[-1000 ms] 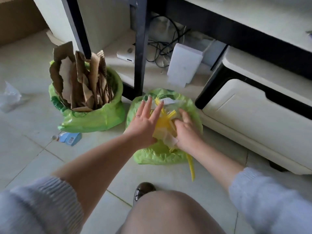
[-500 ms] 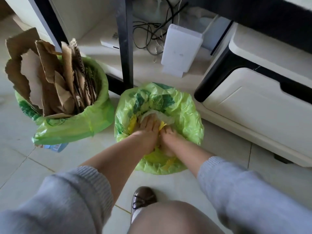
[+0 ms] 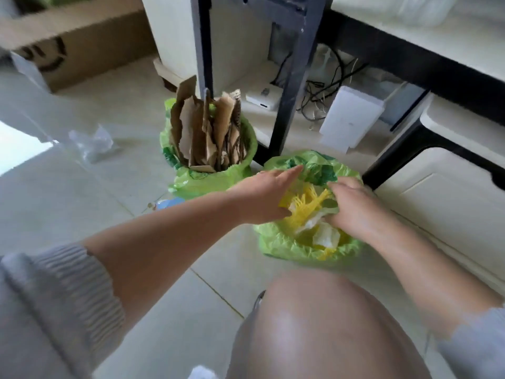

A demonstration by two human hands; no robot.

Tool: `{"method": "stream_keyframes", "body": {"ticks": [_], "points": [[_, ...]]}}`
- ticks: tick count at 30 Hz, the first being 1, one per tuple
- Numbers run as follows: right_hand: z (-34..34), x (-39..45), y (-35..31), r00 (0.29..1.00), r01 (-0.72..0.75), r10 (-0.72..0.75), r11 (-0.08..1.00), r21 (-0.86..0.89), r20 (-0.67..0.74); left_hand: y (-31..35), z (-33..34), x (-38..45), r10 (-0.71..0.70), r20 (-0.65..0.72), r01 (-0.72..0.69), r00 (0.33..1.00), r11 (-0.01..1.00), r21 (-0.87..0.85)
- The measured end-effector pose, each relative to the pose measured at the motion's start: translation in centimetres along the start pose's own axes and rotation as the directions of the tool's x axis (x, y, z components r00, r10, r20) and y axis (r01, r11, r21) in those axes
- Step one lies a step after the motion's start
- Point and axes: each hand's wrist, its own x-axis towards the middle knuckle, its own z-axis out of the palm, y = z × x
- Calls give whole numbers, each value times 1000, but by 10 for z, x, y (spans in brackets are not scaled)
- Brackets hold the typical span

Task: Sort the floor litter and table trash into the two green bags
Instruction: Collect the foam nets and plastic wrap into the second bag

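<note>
Two green bags stand on the tiled floor by a black table leg. The left green bag (image 3: pixel 210 181) is stuffed with torn brown cardboard (image 3: pixel 207 132). The right green bag (image 3: pixel 284 242) holds yellow plastic netting (image 3: pixel 306 206) and white scraps (image 3: pixel 325 236). My left hand (image 3: pixel 262 192) hovers flat over that bag's left side, fingers straight. My right hand (image 3: pixel 352 206) reaches into the bag's right side with fingers curled down into the trash; what they hold is hidden.
Crumpled clear plastic (image 3: pixel 93 140) lies on the floor at the left. A blue-labelled item (image 3: pixel 166 203) peeks out below the cardboard bag. A cardboard box (image 3: pixel 82 47) stands far left. White cabinet (image 3: pixel 448 203), white devices and cables sit behind the bags. My knee (image 3: pixel 322 324) fills the foreground.
Both hands, pressed deep into the right bag half a second ago, have lifted. The left hand now hovers flat above it. The camera has pulled back and tilted left.
</note>
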Motion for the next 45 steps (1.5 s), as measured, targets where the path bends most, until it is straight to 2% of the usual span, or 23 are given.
{"method": "stream_keyframes", "body": {"ticks": [3,5,9,14,17,20,25,28,31,33,37,40,42,45], "points": [[-32,-27,-65,977,198,-195,979,37,-83,-30,-33,-54,-76,-102,78,992,997,11],[-42,-41,-115,937,343,-337,938,54,-97,-59,-54,-101,-146,-155,149,977,989,9],[-39,-59,-213,841,541,-541,840,-33,9,-123,-85,-220,-308,-236,315,922,949,-8],[-16,-77,-330,704,707,-677,694,-135,213,-196,-82,-387,-590,-318,575,742,804,-151],[9,-87,-393,625,778,-718,603,-177,306,-223,-59,-469,-703,-292,677,649,708,-200],[43,-90,-449,520,854,-763,457,-249,383,-248,-24,-525,-781,-238,744,578,623,-241],[121,-81,-512,306,931,-749,104,-351,588,-299,65,-569,-890,-76,832,449,448,-328],[167,-68,-535,195,931,-655,-112,-349,730,-327,126,-576,-906,13,852,423,393,-347],[205,-51,-561,134,904,-606,-249,-347,784,-346,175,-574,-893,78,851,444,392,-350],[229,-38,-580,133,901,-620,-249,-355,773,-357,201,-572,-887,95,852,451,396,-343],[277,-23,-607,191,938,-640,-105,-330,744,-373,240,-568,-908,150,880,391,322,-348],[304,-20,-609,192,948,-640,-74,-309,744,-384,257,-564,-904,125,875,408,349,-335],[313,-16,-609,162,949,-692,-86,-304,704,-389,268,-560,-903,62,850,424,374,-371],[317,-7,-614,66,960,-719,-144,-241,692,-393,283,-552,-892,-123,802,435,446,-398]]}}
